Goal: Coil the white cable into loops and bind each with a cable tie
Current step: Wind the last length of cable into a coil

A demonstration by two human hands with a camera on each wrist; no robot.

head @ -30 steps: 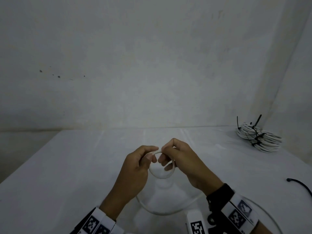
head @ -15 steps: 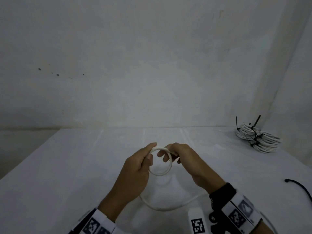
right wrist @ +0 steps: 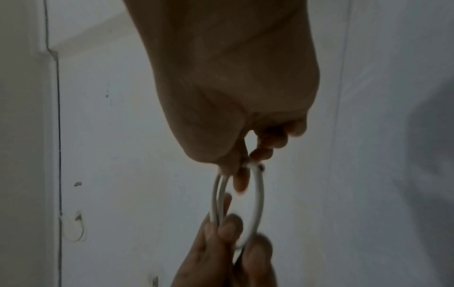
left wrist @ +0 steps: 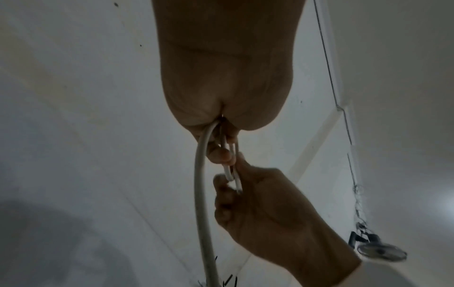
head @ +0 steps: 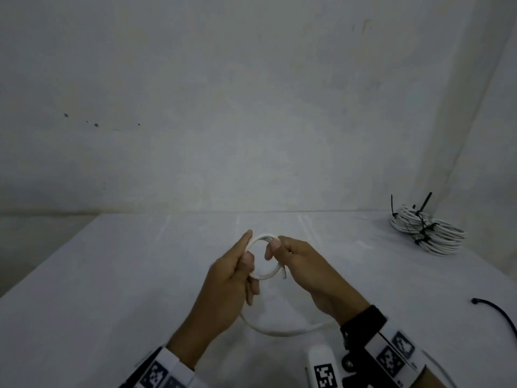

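Both hands hold a small loop of white cable (head: 264, 276) above the white table (head: 112, 275). My left hand (head: 247, 247) pinches the loop's left side between thumb and forefinger. My right hand (head: 272, 249) pinches its right side, where a short cable end sticks out. Slack cable (head: 279, 333) sags from the left hand and runs under the right wrist. The left wrist view shows the cable (left wrist: 198, 194) trailing from my left hand's fingertips (left wrist: 221, 153) down and away. In the right wrist view the loop (right wrist: 259, 194) shows two strands on one side.
A pile of coiled white cable bundles (head: 428, 233) bound with black ties sits in the far right corner. A loose black cable tie (head: 498, 315) lies at the right edge. Plain walls close the back and the right side.
The hands and loop have risen slightly. My left forefinger has stretched along the loop's top. The slack below has been drawn in shorter.
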